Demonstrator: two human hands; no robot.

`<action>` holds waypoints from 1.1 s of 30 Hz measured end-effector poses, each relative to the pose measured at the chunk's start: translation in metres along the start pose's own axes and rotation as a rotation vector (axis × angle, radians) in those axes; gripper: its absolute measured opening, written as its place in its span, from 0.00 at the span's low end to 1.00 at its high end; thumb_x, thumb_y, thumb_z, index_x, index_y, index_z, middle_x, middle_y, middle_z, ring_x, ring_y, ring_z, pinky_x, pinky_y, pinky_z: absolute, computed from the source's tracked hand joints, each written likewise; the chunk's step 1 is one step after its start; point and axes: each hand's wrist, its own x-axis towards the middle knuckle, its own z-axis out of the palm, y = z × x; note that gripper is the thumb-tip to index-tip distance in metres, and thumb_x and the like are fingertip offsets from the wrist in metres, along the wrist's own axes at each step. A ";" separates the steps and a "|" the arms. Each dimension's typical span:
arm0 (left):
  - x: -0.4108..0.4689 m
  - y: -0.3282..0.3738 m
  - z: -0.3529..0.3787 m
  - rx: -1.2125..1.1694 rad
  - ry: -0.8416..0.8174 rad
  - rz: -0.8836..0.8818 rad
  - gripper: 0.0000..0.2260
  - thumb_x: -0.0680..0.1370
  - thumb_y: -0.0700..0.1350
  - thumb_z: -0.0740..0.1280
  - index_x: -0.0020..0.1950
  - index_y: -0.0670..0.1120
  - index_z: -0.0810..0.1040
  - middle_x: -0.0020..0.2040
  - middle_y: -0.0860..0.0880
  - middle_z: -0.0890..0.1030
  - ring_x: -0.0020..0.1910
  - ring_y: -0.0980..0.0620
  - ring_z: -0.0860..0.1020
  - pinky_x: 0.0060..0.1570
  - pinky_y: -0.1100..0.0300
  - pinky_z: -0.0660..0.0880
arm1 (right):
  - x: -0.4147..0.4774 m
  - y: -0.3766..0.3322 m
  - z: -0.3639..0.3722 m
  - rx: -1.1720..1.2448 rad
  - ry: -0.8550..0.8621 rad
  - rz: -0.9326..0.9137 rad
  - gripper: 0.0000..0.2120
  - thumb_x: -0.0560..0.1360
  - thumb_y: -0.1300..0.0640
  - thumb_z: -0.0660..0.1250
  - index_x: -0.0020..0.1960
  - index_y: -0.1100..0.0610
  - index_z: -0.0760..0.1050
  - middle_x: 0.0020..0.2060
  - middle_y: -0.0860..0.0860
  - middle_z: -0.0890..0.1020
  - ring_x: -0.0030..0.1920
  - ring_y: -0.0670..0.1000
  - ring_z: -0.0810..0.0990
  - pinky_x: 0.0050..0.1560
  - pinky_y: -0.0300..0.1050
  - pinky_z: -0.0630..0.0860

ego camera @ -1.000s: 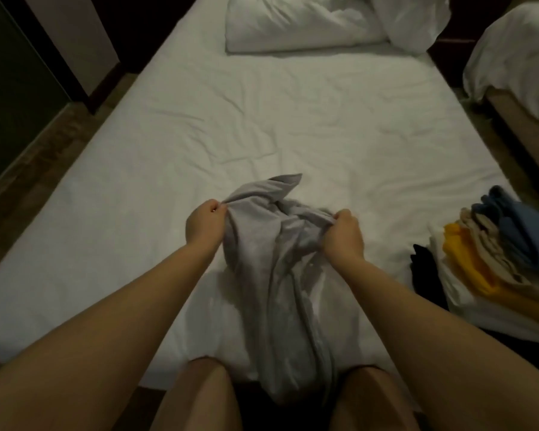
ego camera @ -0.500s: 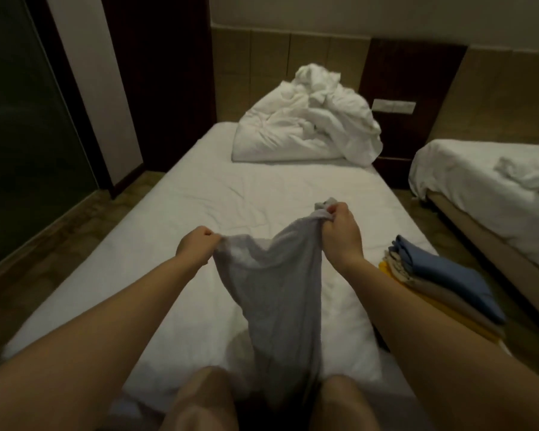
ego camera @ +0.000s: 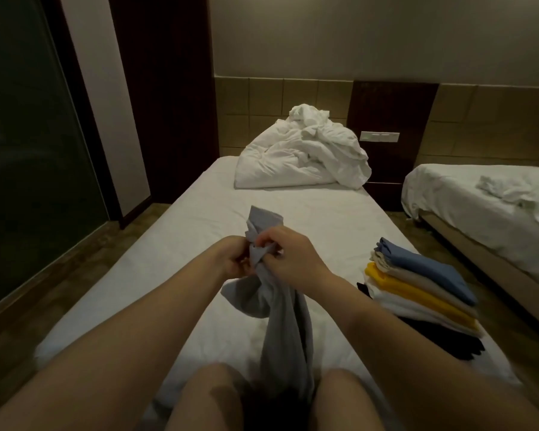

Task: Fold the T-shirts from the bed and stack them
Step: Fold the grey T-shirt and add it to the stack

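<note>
The person's got both hands up in front of them over the bed [ego camera: 156, 275], almost touching each other. The left hand [ego camera: 234, 263] and the right hand [ego camera: 291, 255] are both clenched on the same bunched-up bit of a grey T-shirt [ego camera: 282, 315], with the fingers curled in and pinching the cloth between them. A little flap of the shirt pokes up above the knuckles, and the rest hangs down in a loose twist and drops out of sight between the person's bare knees [ego camera: 209, 396] at the foot of the mattress. So the shirt is off the sheet up top and not spread flat anywhere.

Over on the right edge of the bed sits the stack of folded shirts [ego camera: 417, 290], well apart from the hands: blue on top, then beige, yellow, white, and something dark at the bottom. A crumpled white duvet [ego camera: 302, 157] is heaped at the head end. There's a second bed [ego camera: 479, 209] off to the right with white sheets.
</note>
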 end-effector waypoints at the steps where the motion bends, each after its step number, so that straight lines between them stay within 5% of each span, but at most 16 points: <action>1: -0.003 0.001 0.000 -0.057 -0.026 0.031 0.13 0.81 0.40 0.57 0.39 0.39 0.74 0.28 0.44 0.78 0.23 0.52 0.77 0.22 0.65 0.75 | -0.005 0.000 -0.003 0.016 0.023 0.009 0.13 0.72 0.62 0.67 0.56 0.55 0.75 0.48 0.47 0.75 0.46 0.46 0.74 0.43 0.22 0.66; 6: -0.015 0.025 0.000 -0.272 -0.180 0.235 0.12 0.78 0.47 0.62 0.58 0.43 0.75 0.53 0.41 0.72 0.50 0.44 0.71 0.49 0.50 0.74 | -0.013 0.015 -0.020 0.153 0.317 0.260 0.24 0.74 0.59 0.67 0.67 0.52 0.63 0.60 0.47 0.68 0.49 0.47 0.75 0.45 0.28 0.71; 9: -0.020 0.039 0.007 -0.263 -0.206 0.300 0.10 0.80 0.46 0.58 0.58 0.45 0.75 0.51 0.43 0.75 0.48 0.44 0.75 0.47 0.48 0.78 | -0.014 0.026 -0.025 0.304 0.300 0.462 0.25 0.75 0.52 0.66 0.69 0.50 0.62 0.58 0.45 0.69 0.46 0.49 0.77 0.44 0.39 0.76; 13: -0.020 0.048 0.005 -0.275 -0.260 0.321 0.15 0.80 0.49 0.58 0.62 0.45 0.76 0.57 0.42 0.76 0.54 0.44 0.76 0.49 0.46 0.77 | -0.010 0.031 -0.031 0.577 0.392 0.604 0.12 0.80 0.49 0.57 0.58 0.53 0.73 0.45 0.49 0.78 0.42 0.48 0.75 0.37 0.38 0.70; 17: -0.020 0.055 0.003 -0.375 -0.311 0.314 0.18 0.81 0.47 0.55 0.45 0.44 0.83 0.41 0.45 0.83 0.39 0.49 0.83 0.39 0.55 0.80 | -0.006 0.036 -0.034 0.470 0.337 0.583 0.12 0.80 0.52 0.57 0.44 0.53 0.78 0.32 0.51 0.76 0.35 0.48 0.73 0.41 0.43 0.69; 19: -0.023 0.057 0.002 -0.387 -0.296 0.331 0.14 0.81 0.46 0.56 0.48 0.44 0.80 0.36 0.47 0.81 0.34 0.51 0.81 0.35 0.60 0.79 | -0.004 0.039 -0.030 0.379 0.227 0.558 0.07 0.77 0.53 0.63 0.53 0.52 0.76 0.45 0.51 0.78 0.46 0.49 0.76 0.49 0.45 0.72; 22: -0.029 0.060 0.003 -0.337 -0.287 0.320 0.10 0.81 0.46 0.55 0.47 0.45 0.74 0.29 0.49 0.77 0.28 0.54 0.77 0.31 0.65 0.76 | -0.001 0.041 -0.021 0.324 -0.011 0.600 0.30 0.71 0.48 0.69 0.69 0.51 0.64 0.63 0.52 0.71 0.61 0.54 0.72 0.60 0.51 0.73; 24: -0.031 0.060 0.005 -0.303 -0.271 0.317 0.12 0.81 0.46 0.55 0.42 0.45 0.74 0.26 0.50 0.76 0.24 0.55 0.75 0.26 0.67 0.74 | 0.000 0.039 -0.016 0.353 -0.079 0.626 0.35 0.71 0.47 0.71 0.72 0.53 0.60 0.64 0.52 0.70 0.63 0.55 0.71 0.63 0.52 0.72; 30: -0.031 0.067 -0.006 -0.236 -0.218 0.320 0.14 0.81 0.45 0.56 0.38 0.43 0.74 0.26 0.49 0.76 0.23 0.55 0.75 0.26 0.67 0.73 | 0.002 0.044 -0.020 0.398 0.045 0.629 0.13 0.75 0.56 0.67 0.55 0.63 0.76 0.50 0.59 0.80 0.52 0.58 0.78 0.53 0.53 0.75; 33: -0.027 0.075 -0.017 0.024 -0.059 0.307 0.12 0.80 0.49 0.59 0.42 0.44 0.75 0.36 0.47 0.78 0.34 0.53 0.77 0.35 0.62 0.75 | 0.015 0.038 -0.037 0.350 0.116 0.538 0.03 0.75 0.59 0.66 0.45 0.59 0.75 0.42 0.56 0.79 0.46 0.55 0.76 0.46 0.50 0.73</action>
